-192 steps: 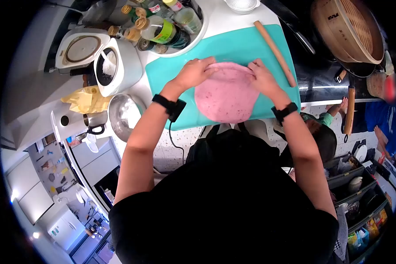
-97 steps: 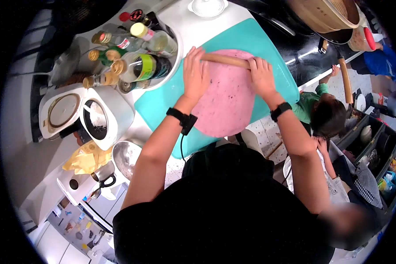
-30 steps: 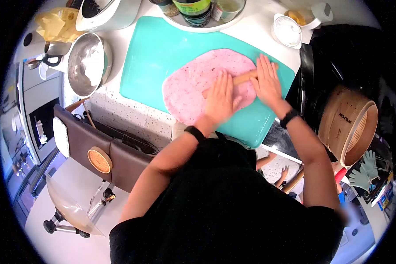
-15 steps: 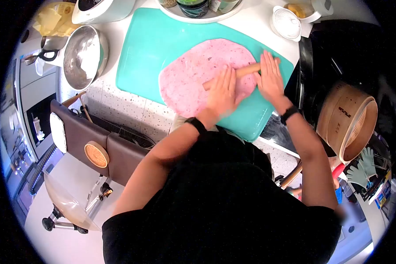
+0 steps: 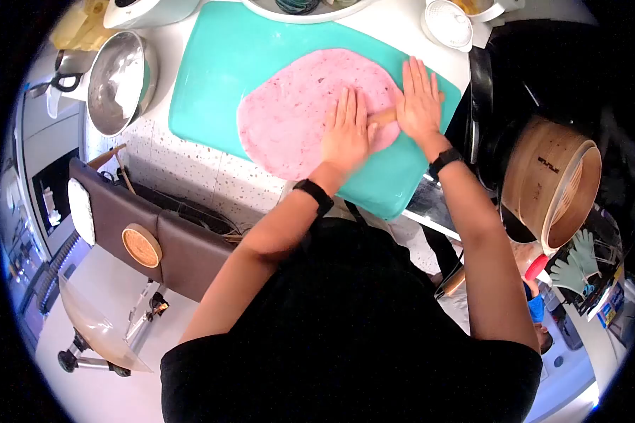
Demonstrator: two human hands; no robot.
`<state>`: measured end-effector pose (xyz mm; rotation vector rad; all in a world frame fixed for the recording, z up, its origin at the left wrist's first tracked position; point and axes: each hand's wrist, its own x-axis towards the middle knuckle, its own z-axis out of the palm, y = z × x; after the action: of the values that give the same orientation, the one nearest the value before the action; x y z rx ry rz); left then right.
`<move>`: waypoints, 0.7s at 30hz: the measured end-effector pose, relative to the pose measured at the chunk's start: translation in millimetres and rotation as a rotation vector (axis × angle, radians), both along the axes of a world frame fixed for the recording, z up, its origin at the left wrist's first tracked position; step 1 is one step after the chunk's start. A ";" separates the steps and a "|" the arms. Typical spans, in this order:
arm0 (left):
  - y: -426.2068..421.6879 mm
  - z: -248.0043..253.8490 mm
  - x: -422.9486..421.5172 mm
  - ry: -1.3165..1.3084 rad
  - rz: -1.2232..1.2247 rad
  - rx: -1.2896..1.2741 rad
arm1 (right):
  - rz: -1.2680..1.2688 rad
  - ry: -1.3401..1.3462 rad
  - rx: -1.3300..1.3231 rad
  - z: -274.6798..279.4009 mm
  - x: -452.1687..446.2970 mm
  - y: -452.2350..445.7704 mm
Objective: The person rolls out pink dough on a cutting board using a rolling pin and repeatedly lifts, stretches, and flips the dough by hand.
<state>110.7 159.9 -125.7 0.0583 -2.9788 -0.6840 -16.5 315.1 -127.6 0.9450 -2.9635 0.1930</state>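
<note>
A flat, rounded sheet of pink dough with dark specks (image 5: 289,106) lies on the turquoise mat (image 5: 212,84). Across its right part runs a wooden rolling pin (image 5: 384,118), mostly covered by my hands. My left hand (image 5: 346,134) rests flat over the pin's near end, fingers stretched out. Over the far end lies my right hand (image 5: 419,102), palm down with its fingers straight, near the mat's right side. Neither hand is wrapped round the pin.
A metal bowl (image 5: 120,83) with white powder stands left of the mat. A white lidded dish (image 5: 447,25) is at the back right, beside the dark stove. The bamboo steamer (image 5: 543,180) sits at the right. Brown chairs (image 5: 113,211) stand at the lower left; a person is partly visible at the lower right.
Since the earliest frame, the hands have let go of the dough's edge and lie on the rolling pin. Lately the view has shifted, while both hands stay flat over the pin.
</note>
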 end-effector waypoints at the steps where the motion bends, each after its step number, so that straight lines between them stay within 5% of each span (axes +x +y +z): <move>1: 7.3 0.6 7.3 -0.029 0.021 0.001 | 0.013 0.006 -0.004 1.2 5.5 6.0; 10: 64.9 12.3 58.0 0.017 0.083 0.115 | 0.068 -0.039 0.009 6.9 46.7 60.9; 17: 35.6 13.6 55.5 0.071 0.041 0.163 | 0.454 -0.179 0.133 50.0 29.6 60.9; 21: 20.9 18.9 55.1 0.085 0.010 0.079 | 0.453 -0.246 0.275 71.7 17.1 34.1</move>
<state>165.8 180.8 -106.9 0.0481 -2.8685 -0.7825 0.6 349.2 -55.9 1.7400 -2.9879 -0.1054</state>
